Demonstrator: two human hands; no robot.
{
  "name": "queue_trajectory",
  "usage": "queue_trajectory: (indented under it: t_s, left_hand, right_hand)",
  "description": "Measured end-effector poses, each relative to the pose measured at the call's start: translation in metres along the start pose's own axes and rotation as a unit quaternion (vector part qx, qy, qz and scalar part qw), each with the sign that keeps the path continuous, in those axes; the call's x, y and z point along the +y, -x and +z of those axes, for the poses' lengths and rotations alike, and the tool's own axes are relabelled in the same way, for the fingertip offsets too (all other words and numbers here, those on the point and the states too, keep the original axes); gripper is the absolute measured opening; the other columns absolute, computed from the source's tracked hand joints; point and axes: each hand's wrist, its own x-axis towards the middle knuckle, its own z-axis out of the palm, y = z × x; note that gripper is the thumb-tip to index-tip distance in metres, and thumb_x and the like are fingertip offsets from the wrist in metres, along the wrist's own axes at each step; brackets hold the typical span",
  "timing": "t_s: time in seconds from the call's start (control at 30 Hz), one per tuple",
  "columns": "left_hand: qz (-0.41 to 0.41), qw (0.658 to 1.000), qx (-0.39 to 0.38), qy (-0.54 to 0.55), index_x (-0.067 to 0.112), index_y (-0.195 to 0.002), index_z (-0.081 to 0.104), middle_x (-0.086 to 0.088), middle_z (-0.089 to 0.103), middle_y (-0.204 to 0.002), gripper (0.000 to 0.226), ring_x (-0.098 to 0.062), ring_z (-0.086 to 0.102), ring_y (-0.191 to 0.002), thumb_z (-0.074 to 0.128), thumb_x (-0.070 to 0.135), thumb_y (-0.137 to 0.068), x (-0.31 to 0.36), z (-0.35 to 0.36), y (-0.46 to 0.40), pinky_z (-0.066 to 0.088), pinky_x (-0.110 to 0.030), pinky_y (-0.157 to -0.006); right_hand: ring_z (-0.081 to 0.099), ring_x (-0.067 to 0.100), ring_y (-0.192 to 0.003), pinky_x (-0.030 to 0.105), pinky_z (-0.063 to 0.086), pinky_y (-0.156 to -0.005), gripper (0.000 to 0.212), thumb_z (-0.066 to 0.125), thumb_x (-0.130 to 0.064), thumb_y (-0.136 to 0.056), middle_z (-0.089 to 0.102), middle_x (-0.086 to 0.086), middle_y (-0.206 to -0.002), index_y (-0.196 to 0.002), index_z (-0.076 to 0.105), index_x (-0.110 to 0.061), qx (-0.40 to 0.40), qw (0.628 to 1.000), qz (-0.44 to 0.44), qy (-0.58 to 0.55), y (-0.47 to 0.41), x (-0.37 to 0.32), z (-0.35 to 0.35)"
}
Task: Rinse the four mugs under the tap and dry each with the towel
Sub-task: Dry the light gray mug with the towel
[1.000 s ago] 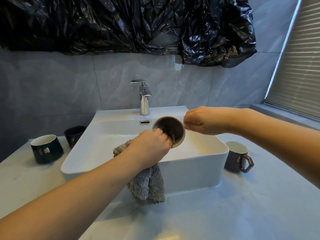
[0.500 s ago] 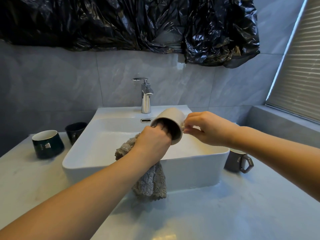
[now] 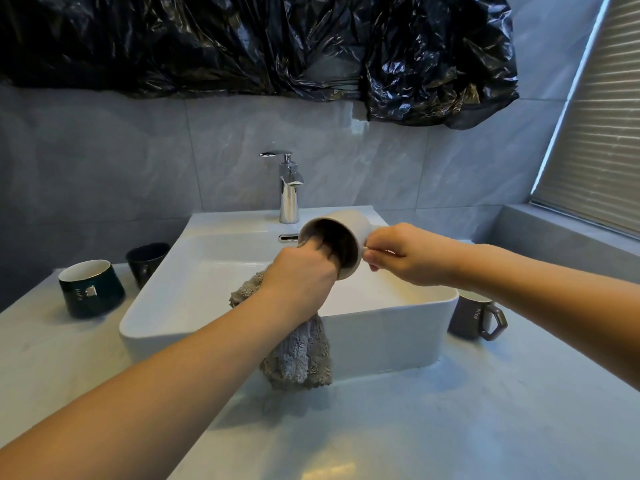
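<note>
Left hand [image 3: 300, 276]: fingers curled round the towel [image 3: 294, 355], knuckles pushed into the mug [image 3: 341, 242] mouth. Right hand [image 3: 403, 254]: fingers pinch the mug's handle. Both forearms extended forward.

The mug [image 3: 341, 230] I hold in my right hand [image 3: 407, 254] is pale beige outside and shadowed dark brown-grey inside. The towel [image 3: 298, 358] bunched in my left hand [image 3: 301, 278] is a plain, fluffy grey with no pattern. The sink [image 3: 221, 289] is glossy white and the tap [image 3: 289, 188] bright chrome. On my left stands a dark green mug [image 3: 90, 289] with a white inside, pale lettering and a small silver tag, and beside it a black mug [image 3: 147, 259]. On my right is a dark grey-brown mug [image 3: 476, 315] with white lettering. The counter [image 3: 450, 410] is pale grey, the wall tiles [image 3: 138, 161] marbled grey, and the plastic sheet [image 3: 242, 39] above shiny black.
</note>
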Motion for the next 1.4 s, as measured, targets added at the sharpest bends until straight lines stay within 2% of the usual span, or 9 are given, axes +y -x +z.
queue_trajectory:
  t_s: [0.37, 0.6, 0.8, 0.9, 1.03, 1.1, 1.2, 1.3, 1.4]
  left_hand:
    - [-0.18, 0.927, -0.045, 0.327, 0.027, -0.118, 0.06, -0.002, 0.063, -0.117, 0.03, -0.029, 0.058, -0.101, 0.056, 0.018, -0.09, 0.018, -0.008, -0.014, 0.04, -0.033, -0.071]
    - [0.038, 0.999, 0.026, 0.023, 0.015, -0.139, 0.045, -0.008, 0.052, -0.137, 0.053, -0.028, 0.047, -0.126, 0.026, 0.008, -0.089, 0.0, 0.002, -0.006, 0.038, -0.034, -0.067]
    - [0.01, 0.993, -0.048, 0.105, 0.017, -0.127, 0.051, -0.005, 0.058, -0.122, 0.038, -0.028, 0.054, -0.111, 0.052, 0.012, -0.089, 0.013, -0.002, -0.01, 0.037, -0.033, -0.067]
    - [-0.063, 0.958, -0.125, 0.25, 0.019, -0.108, 0.053, -0.005, 0.059, -0.102, 0.025, -0.033, 0.059, -0.1, 0.053, 0.011, -0.084, 0.016, -0.001, -0.013, 0.046, -0.035, -0.072]
    - [-0.117, 0.834, -0.152, 0.517, 0.026, -0.103, 0.056, -0.002, 0.063, -0.093, 0.032, -0.032, 0.062, -0.097, 0.046, 0.009, -0.077, 0.011, 0.005, -0.015, 0.053, -0.04, -0.083]
    - [-0.091, 0.866, -0.148, 0.469, 0.026, -0.115, 0.056, -0.002, 0.062, -0.102, 0.041, -0.032, 0.06, -0.101, 0.047, 0.008, -0.08, 0.009, 0.001, -0.012, 0.051, -0.036, -0.077]
    - [-0.029, 0.989, -0.064, 0.134, 0.022, -0.133, 0.046, -0.003, 0.053, -0.129, 0.046, -0.028, 0.05, -0.119, 0.047, 0.009, -0.089, 0.01, -0.003, -0.008, 0.039, -0.035, -0.066]
    - [-0.017, 0.996, -0.031, 0.076, 0.015, -0.137, 0.043, -0.006, 0.047, -0.138, 0.047, -0.028, 0.044, -0.125, 0.048, 0.012, -0.091, 0.016, -0.003, -0.011, 0.04, -0.036, -0.068]
    - [-0.048, 0.976, -0.083, 0.196, 0.016, -0.121, 0.051, -0.007, 0.057, -0.12, 0.034, -0.031, 0.054, -0.107, 0.052, 0.011, -0.087, 0.024, -0.01, -0.017, 0.038, -0.034, -0.069]
  right_hand:
    - [0.052, -0.007, -0.072, 0.009, 0.036, -0.066, 0.026, 0.055, -0.015, -0.099, 0.056, -0.017, -0.07, -0.079, 0.069, -0.008, 0.162, 0.984, -0.033, -0.068, 0.002, 0.008, 0.033]
    - [0.053, -0.003, -0.074, 0.013, 0.035, -0.066, 0.025, 0.052, -0.02, -0.101, 0.057, -0.017, -0.074, -0.08, 0.065, -0.017, 0.189, 0.976, 0.018, -0.102, 0.011, 0.017, 0.064]
    - [0.049, 0.012, -0.078, 0.007, 0.036, -0.074, 0.034, 0.046, -0.03, -0.098, 0.062, -0.001, -0.084, -0.084, 0.065, -0.006, 0.263, 0.959, -0.023, -0.098, 0.01, 0.017, 0.093]
    - [0.048, 0.012, -0.077, 0.009, 0.036, -0.073, 0.027, 0.049, -0.025, -0.098, 0.062, 0.0, -0.084, -0.086, 0.065, -0.007, 0.271, 0.958, -0.026, -0.095, 0.005, 0.018, 0.098]
    - [0.047, 0.013, -0.075, 0.013, 0.036, -0.07, 0.025, 0.049, -0.024, -0.097, 0.059, -0.001, -0.082, -0.084, 0.063, -0.007, 0.278, 0.956, -0.02, -0.087, 0.002, 0.023, 0.102]
    - [0.048, 0.013, -0.077, 0.014, 0.039, -0.072, 0.024, 0.05, -0.023, -0.097, 0.06, -0.003, -0.085, -0.086, 0.064, -0.007, 0.285, 0.954, -0.029, -0.091, 0.003, 0.023, 0.102]
    - [0.054, 0.02, -0.082, 0.029, 0.05, -0.074, 0.025, 0.05, -0.022, -0.098, 0.065, 0.004, -0.089, -0.09, 0.066, -0.004, 0.302, 0.948, -0.026, -0.098, 0.002, 0.024, 0.104]
    - [0.052, 0.023, -0.08, 0.036, 0.049, -0.072, 0.023, 0.05, -0.018, -0.098, 0.063, 0.006, -0.086, -0.087, 0.064, -0.003, 0.332, 0.937, -0.034, -0.106, 0.001, 0.027, 0.105]
    - [0.053, 0.023, -0.078, 0.04, 0.05, -0.07, 0.021, 0.051, -0.016, -0.098, 0.062, 0.007, -0.085, -0.088, 0.064, -0.004, 0.339, 0.935, -0.039, -0.099, 0.002, 0.03, 0.107]
